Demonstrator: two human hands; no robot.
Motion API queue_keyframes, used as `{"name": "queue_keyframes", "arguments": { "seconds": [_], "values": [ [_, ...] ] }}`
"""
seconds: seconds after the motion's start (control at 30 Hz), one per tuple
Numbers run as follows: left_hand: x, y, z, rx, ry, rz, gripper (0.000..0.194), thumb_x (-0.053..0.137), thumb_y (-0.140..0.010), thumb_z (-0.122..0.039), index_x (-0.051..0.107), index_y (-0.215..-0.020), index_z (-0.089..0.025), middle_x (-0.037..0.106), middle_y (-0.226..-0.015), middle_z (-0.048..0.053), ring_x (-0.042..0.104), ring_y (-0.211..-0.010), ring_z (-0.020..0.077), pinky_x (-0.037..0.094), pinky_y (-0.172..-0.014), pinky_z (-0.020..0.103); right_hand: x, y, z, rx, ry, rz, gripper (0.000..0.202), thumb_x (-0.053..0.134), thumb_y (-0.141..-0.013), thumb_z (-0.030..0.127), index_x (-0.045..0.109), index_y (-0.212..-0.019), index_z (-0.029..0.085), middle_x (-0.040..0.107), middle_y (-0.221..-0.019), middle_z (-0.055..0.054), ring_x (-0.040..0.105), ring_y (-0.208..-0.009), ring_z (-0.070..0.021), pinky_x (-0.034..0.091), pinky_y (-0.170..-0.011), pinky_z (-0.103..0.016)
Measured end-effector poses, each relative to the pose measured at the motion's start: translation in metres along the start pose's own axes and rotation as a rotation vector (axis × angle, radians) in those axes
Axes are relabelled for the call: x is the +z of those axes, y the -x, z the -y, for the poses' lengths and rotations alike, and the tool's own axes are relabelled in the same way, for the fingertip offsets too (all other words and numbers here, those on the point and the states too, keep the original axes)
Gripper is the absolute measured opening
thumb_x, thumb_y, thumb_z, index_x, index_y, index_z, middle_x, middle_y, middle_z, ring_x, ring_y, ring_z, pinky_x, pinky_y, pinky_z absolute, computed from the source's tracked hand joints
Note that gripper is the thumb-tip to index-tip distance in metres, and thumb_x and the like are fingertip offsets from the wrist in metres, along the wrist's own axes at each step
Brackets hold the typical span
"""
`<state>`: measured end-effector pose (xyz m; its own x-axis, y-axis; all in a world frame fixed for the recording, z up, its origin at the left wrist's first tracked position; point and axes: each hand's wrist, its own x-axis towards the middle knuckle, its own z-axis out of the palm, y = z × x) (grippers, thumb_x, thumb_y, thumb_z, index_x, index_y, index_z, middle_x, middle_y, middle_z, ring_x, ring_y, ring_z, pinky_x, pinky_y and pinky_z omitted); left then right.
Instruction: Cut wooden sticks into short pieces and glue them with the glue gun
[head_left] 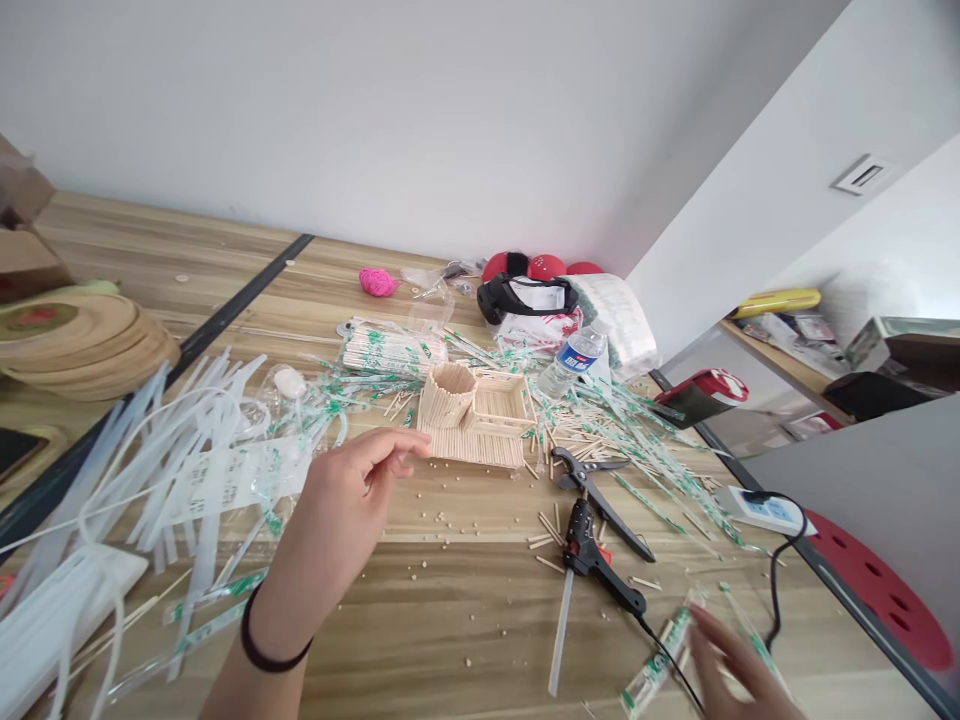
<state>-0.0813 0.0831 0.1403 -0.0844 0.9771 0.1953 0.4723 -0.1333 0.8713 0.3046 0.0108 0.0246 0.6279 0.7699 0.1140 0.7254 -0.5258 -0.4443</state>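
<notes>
My left hand (360,490) reaches in from the lower left, thumb and index finger pressed together at the front left corner of a wooden stick model (480,447). The model has a flat base, a round cup (448,393) and a square open box (504,400). At the lower right my right hand (731,665), slightly blurred, has its fingers beside a clear and green wrapper packet (660,660); whether it grips the packet cannot be made out. A black glue gun (589,550) with a clear glue stick lies between the hands, just below pliers (600,495).
Loose sticks (585,440) and green-printed wrappers surround the model. Behind it are a water bottle (574,358) and pink yarn (379,282). Clear glue sticks (180,440) lie at left, a power strip (769,510) at right. The glue gun's cable runs near my right hand.
</notes>
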Motion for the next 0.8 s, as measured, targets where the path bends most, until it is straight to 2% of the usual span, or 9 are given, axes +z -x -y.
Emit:
{"name": "queue_keyframes", "arguments": {
  "seconds": [0.07,0.1,0.2,0.27,0.37,0.43,0.53,0.67,0.8],
  "values": [
    [-0.001,0.001,-0.001,-0.004,-0.005,-0.02,0.017,0.048,-0.091,-0.023,0.065,-0.089,-0.028,0.075,-0.101,-0.001,0.069,-0.084,0.0175,0.054,-0.077,0.032,0.023,0.016,0.052,-0.174,-0.156,0.213,0.036,0.054,-0.075,0.048,0.074,-0.092,0.023,0.077,-0.091,-0.013,0.071,-0.077,-0.0326,0.052,-0.059,-0.037],
    [-0.002,0.001,-0.002,-0.012,-0.011,-0.011,0.017,0.048,-0.091,-0.025,0.064,-0.091,-0.028,0.075,-0.101,-0.001,0.069,-0.084,0.0179,0.054,-0.076,0.032,0.036,0.025,0.077,-0.245,-0.193,0.281,0.038,0.049,-0.078,0.049,0.073,-0.089,0.022,0.078,-0.086,-0.01,0.072,-0.072,-0.0289,0.052,-0.059,-0.034],
    [-0.005,0.003,-0.007,-0.007,-0.055,0.011,0.018,0.046,-0.093,-0.027,0.063,-0.095,-0.029,0.073,-0.1,-0.002,0.068,-0.086,0.0182,0.053,-0.075,0.032,0.069,0.051,0.143,-0.39,-0.214,0.434,0.032,0.05,-0.083,0.046,0.072,-0.083,0.023,0.073,-0.06,-0.002,0.068,-0.055,-0.0211,0.048,-0.053,-0.027],
    [-0.007,0.004,-0.011,0.009,-0.077,0.003,0.017,0.046,-0.093,-0.026,0.063,-0.096,-0.03,0.073,-0.1,-0.003,0.068,-0.087,0.0173,0.052,-0.078,0.031,0.087,0.063,0.176,-0.48,-0.204,0.486,0.025,0.053,-0.086,0.037,0.072,-0.079,0.022,0.075,-0.068,-0.003,0.068,-0.063,-0.02,0.047,-0.059,-0.026],
    [-0.01,0.004,-0.013,0.022,-0.064,-0.007,0.015,0.049,-0.093,-0.027,0.063,-0.096,-0.031,0.073,-0.101,-0.004,0.068,-0.091,0.0164,0.052,-0.083,0.029,0.106,0.072,0.21,-0.57,-0.168,0.531,0.013,0.059,-0.084,0.021,0.072,-0.079,0.02,0.075,-0.083,-0.005,0.067,-0.077,-0.0185,0.048,-0.072,-0.027],
    [-0.011,0.003,-0.012,0.003,-0.039,-0.005,0.014,0.051,-0.091,-0.027,0.063,-0.096,-0.031,0.073,-0.102,-0.005,0.068,-0.093,0.0163,0.052,-0.083,0.028,0.114,0.076,0.223,-0.588,-0.128,0.557,0.011,0.061,-0.084,0.019,0.071,-0.079,0.017,0.073,-0.083,-0.005,0.066,-0.077,-0.0173,0.048,-0.075,-0.03],
    [-0.013,0.001,-0.008,-0.064,-0.007,0.021,0.014,0.054,-0.089,-0.026,0.064,-0.096,-0.032,0.073,-0.105,-0.006,0.069,-0.093,0.016,0.054,-0.082,0.027,0.115,0.076,0.231,-0.575,-0.075,0.59,0.011,0.061,-0.086,0.021,0.069,-0.081,0.015,0.072,-0.082,-0.003,0.066,-0.076,-0.0163,0.05,-0.076,-0.034],
    [-0.015,0.0,-0.007,-0.132,0.021,0.029,0.008,0.061,-0.085,-0.03,0.065,-0.091,-0.033,0.075,-0.095,-0.007,0.07,-0.089,0.0166,0.055,-0.081,0.027,0.104,0.061,0.227,-0.522,-0.025,0.591,0.015,0.055,-0.089,0.017,0.07,-0.088,0.016,0.074,-0.085,-0.006,0.067,-0.081,-0.018,0.05,-0.075,-0.033],
    [-0.015,0.0,-0.009,-0.148,0.031,0.011,0.002,0.063,-0.083,-0.033,0.065,-0.082,-0.033,0.075,-0.079,-0.008,0.072,-0.078,0.0165,0.056,-0.074,0.026,0.1,0.04,0.222,-0.526,0.029,0.624,0.015,0.057,-0.091,0.026,0.066,-0.095,0.015,0.071,-0.093,-0.004,0.066,-0.087,-0.0185,0.053,-0.079,-0.039]
  ]
}}
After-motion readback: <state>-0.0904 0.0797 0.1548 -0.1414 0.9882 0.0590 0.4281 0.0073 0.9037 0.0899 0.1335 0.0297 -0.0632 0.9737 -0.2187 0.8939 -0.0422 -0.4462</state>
